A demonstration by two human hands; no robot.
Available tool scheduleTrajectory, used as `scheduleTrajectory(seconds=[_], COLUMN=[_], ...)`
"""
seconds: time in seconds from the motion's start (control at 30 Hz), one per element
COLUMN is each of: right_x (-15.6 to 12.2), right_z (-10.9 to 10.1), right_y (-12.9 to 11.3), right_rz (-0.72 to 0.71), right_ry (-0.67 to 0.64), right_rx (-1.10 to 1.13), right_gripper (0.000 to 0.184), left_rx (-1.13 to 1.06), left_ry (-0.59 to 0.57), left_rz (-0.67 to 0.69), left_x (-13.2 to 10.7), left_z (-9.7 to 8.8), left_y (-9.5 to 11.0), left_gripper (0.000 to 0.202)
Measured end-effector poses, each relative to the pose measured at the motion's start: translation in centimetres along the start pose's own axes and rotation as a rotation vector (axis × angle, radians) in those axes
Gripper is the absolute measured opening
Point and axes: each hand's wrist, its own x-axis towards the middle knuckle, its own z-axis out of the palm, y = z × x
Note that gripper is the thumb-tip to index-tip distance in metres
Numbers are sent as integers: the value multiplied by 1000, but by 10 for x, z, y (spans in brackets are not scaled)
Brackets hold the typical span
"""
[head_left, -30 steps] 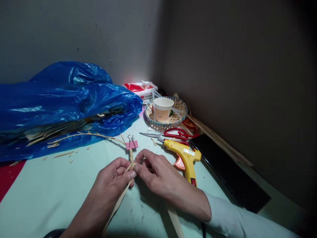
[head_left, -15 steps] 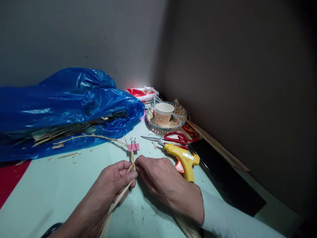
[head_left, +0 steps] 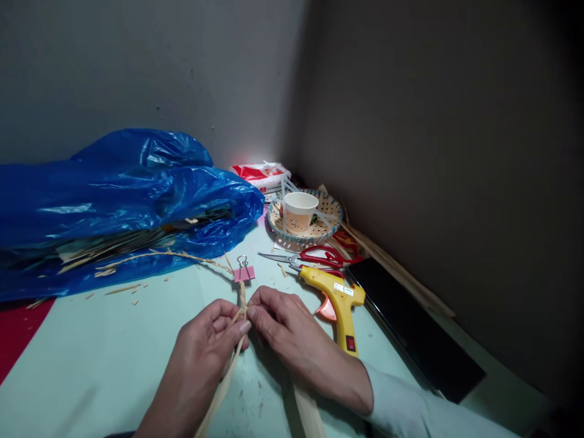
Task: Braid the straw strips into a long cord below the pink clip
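Braid (head_left: pixel 242 294) pinched between fingertips of left hand (head_left: pixel 208 340) and right hand (head_left: pixel 294 334), near side of clip (head_left: pixel 244 274) — slackened grip could loosen it.

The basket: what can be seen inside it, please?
Inside the basket, a cup stands, with pale strips and something green, too small to identify, to its right. The cup covers the basket floor beneath it; the cup's inner bottom is also hidden.
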Motion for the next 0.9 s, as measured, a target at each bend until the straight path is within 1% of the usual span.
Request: scheduleTrajectory(seconds=[0.1,0.2,0.3,0.4,0.47,0.6,0.67,0.8,0.9], right_x=[-3,-2,0,1,1,3,5,5,4], right_z=[2,4,5,6,6,10,12,13,13], right_y=[-3,-2,0,1,0,1,2,1,0], right_rz=[46,30,1,46,92,125,125,86,63], right_ry=[4,-10,-35,-19,-3,8,21,82,114], right_rx=[5,48,146,238,289,351,325,187,146], right_gripper=[24,21,18,17,16,12,11,9,10], left_rx=[70,114,208,375,461,493,513,574,632], left_ry=[50,74,119,130,125,131,141,164,179], left_rz=[15,32,122,238,284,315,364,542,649], left_x=[-6,-10,-14,-18,-20,-20,-20,-21,-25], left_z=[2,4,6,7,7,6,5,0,2], left_y=[1,-1,-2,-1,0,1,3,8,1], left_gripper=[20,17,11,19,21,24,24,17,16])
